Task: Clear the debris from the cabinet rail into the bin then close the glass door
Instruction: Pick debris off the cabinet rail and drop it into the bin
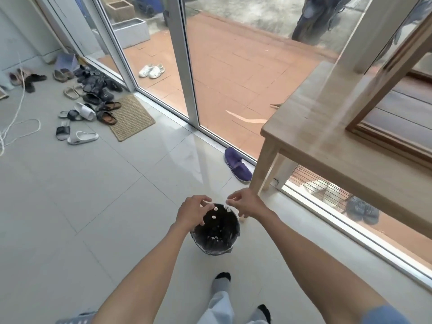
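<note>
A small bin [216, 244] lined with a black bag stands on the tiled floor just ahead of my feet. My left hand [192, 211] hovers over its left rim with fingers spread. Over the far right rim hangs my right hand [244, 202], fingers loosely apart. Several small white bits of debris [213, 216] are falling between the hands into the bin, and more lie at its bottom. At the right stands the wooden cabinet [327, 127] with its glass door [397, 73]; its rail is not clear to see.
A purple slipper [238, 164] lies by the sliding door frame [187, 66]. A cabinet leg [264, 169] stands just beyond my right hand. Many shoes [91, 101], a woven mat [131, 116] and a white cord [18, 127] lie at the left.
</note>
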Demonstrator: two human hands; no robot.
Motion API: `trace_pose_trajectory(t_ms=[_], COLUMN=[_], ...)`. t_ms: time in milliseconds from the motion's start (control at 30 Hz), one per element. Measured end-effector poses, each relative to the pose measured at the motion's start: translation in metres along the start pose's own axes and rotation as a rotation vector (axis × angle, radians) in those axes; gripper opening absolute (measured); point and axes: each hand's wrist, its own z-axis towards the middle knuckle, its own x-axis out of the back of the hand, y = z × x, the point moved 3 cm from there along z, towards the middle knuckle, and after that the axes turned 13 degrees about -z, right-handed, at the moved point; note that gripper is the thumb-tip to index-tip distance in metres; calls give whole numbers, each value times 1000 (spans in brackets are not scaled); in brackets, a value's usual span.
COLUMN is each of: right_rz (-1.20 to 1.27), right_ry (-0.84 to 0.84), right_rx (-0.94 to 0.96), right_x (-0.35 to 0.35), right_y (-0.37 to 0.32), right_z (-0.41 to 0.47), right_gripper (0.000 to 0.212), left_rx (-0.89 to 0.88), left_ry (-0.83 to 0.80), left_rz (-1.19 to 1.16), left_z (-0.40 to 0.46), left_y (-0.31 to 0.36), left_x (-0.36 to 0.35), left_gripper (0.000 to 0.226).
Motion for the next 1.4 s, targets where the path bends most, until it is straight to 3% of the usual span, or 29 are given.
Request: trace_pose_trajectory(t_ms=[267,467,667,833,1100,1300,1400], right_rz=[-19,-15,-79,-61,-69,26,16], right_ry=[-79,-53,-120,-71,188,575,762], right_rx=[-7,49,90,85,-78,-259,-376], right_x=[20,62,130,193,255,294,311], right_y=[-2,-12,-20,-9,77,149,178], right_z=[0,-25,-81,-126,-206,-252,-267], right_gripper=[34,34,49,46,32,14,15], left_rx=[-18,-165,-374,-577,-786,-862,-914], left_ry=[26,49,-186,-264,-431,-486,-454], left_rz=[125,100,95,100,139,108,120], left_z=[6,5,-1,-8,-38,-46,-50], left_y=[11,79,183,269,372,412,428], left_x=[24,40,35,26,-62,-135,-161], left_gripper=[25,24,18,13,16,7,10])
